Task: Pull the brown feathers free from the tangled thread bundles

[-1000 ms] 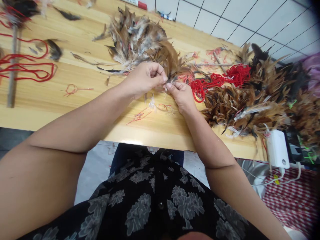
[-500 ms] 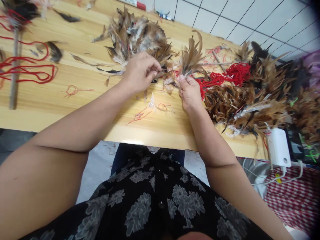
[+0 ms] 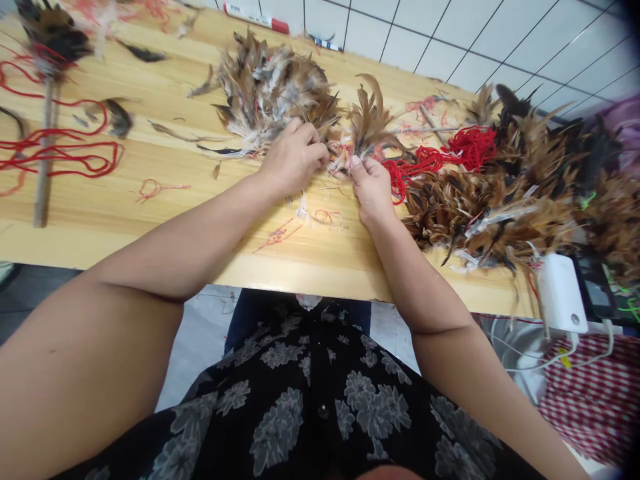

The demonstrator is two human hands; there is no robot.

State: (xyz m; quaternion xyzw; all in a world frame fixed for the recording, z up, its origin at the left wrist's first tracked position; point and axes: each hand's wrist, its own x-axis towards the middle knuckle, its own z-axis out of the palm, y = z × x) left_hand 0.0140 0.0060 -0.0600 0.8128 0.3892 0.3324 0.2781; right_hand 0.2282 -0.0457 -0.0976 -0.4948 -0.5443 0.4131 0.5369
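Note:
My right hand [image 3: 371, 187] pinches the base of a small bunch of brown feathers [image 3: 369, 117], whose tips fan upward. Close by on its left, my left hand [image 3: 296, 157] is closed, its fingers bent down near loose feather ends and red scraps. Whatever those fingertips hold is hidden from view. Just behind my left hand lies a large pile of brown and white feathers [image 3: 280, 80]. Red cord [image 3: 470, 148] lies in a tangle right of my right hand, beside a thick heap of brown feathers [image 3: 450, 200].
A stick with dark feathers [image 3: 45, 153] lies at the left, with looped red cord [image 3: 80, 163] across it. Two markers, one red-capped [image 3: 257, 19], lie along the tiled wall. A white charger [image 3: 563, 293] with cables sits at the right table edge. Thread scraps [image 3: 277, 235] lie in front.
My left hand has moved slightly right and down, closer to my right hand, its fingers now curled downward. The feather bunch in my right hand has shifted a little left. The view has moved slightly.

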